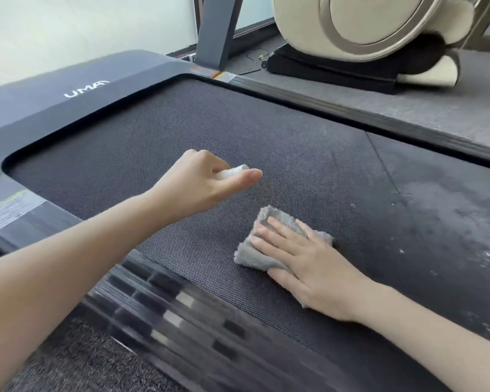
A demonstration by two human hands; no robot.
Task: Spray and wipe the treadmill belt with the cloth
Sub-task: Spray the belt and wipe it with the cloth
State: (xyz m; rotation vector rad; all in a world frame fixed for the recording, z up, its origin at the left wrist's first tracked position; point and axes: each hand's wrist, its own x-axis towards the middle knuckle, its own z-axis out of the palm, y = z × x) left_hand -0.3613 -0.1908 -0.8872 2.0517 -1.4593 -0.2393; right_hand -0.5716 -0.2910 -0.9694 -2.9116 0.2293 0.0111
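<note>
The cloth (262, 250), grey and fluffy and folded into a small pad, lies on the treadmill belt (181, 123) near the belt's near edge, right of the middle of the view. The right hand (306, 261) lies flat on top of it, fingers straight and slightly spread, pressing it against the belt; the cloth's corners stick out beyond the fingertips and beside the thumb.

The left hand (207, 182) hovers over the belt just up and left of the cloth, apart from it. Its fingers are curled round a small white object (234, 171), with the thumb stretched along it. Only 1 rounded end pokes out past the fingers, so I cannot tell what it is.

The belt is dark with a fine woven texture. A thin seam (385, 165) runs across it at the right, and beyond the seam the surface carries a pale, dusty patch (450, 213) with white specks.

At the belt's head sits the grey motor cover (54, 114) with white lettering. The near side rail (170, 312) is motion-blurred. Behind the far rail (337, 106), on grey carpet (422, 108), stands a cream machine (379, 26) on a black base, beside the treadmill's upright post (218, 29)
</note>
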